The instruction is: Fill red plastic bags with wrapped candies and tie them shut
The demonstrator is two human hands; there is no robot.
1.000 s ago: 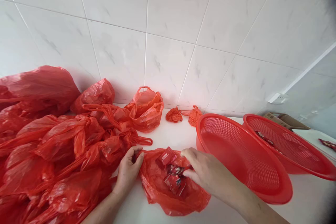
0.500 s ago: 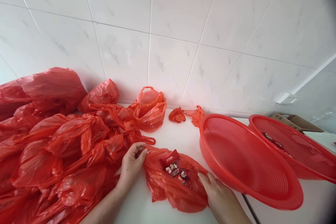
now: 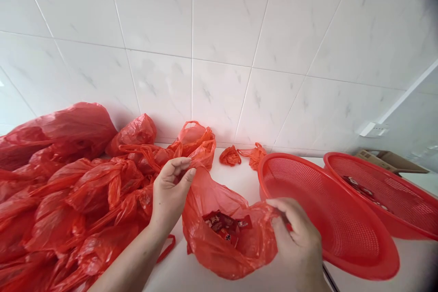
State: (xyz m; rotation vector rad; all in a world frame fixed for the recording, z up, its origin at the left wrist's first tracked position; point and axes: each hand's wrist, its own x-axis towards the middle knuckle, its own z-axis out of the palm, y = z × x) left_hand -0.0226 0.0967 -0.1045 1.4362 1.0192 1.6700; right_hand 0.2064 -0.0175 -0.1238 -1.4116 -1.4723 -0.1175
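A thin red plastic bag hangs just over the white counter, its mouth held apart by both hands. My left hand pinches the bag's left edge up high. My right hand is closed on the bag's right edge, next to the near red basket. Inside the bag lie a few small red snack packets.
A large heap of filled red plastic bags covers the counter's left side. Small crumpled red bags lie by the tiled wall. A second red basket with a few packets stands at the right, with a cardboard box behind it.
Both hands have lifted the bag's edges off the counter, the left one highest, so the bag now hangs open with the packets sunk inside. The right hand left the packets for the right edge.
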